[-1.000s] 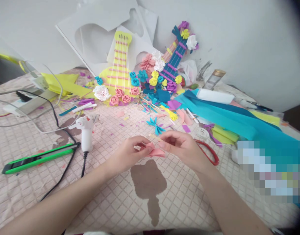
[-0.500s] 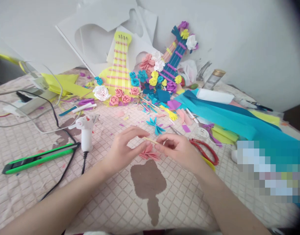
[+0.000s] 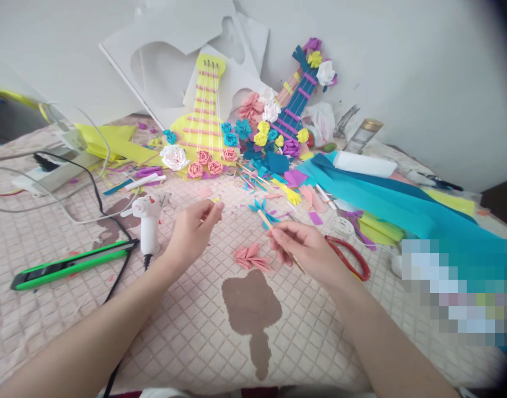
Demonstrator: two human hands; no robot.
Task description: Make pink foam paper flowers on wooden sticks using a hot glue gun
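A folded pink paper piece (image 3: 250, 257) lies on the quilted cloth between my hands. My right hand (image 3: 305, 247) is closed on a thin wooden stick (image 3: 267, 220) that points up and left, just right of the pink piece. My left hand (image 3: 192, 229) hovers up and left of it, fingers pinched together; I cannot make out anything in them. It is close to the white glue gun (image 3: 147, 221).
A green-black flat tool (image 3: 71, 264) and black cable (image 3: 112, 276) lie left. Red scissors (image 3: 349, 255) sit right of my right hand. Teal paper sheets (image 3: 386, 204), a blue paper bow (image 3: 259, 209) and two paper guitars with flowers (image 3: 207, 110) fill the back. A brown stain (image 3: 249, 304) marks the cloth.
The pink paper piece was let go onto the cloth. My left hand moved up and left toward the glue gun. My right hand kept the stick and tilted it upward.
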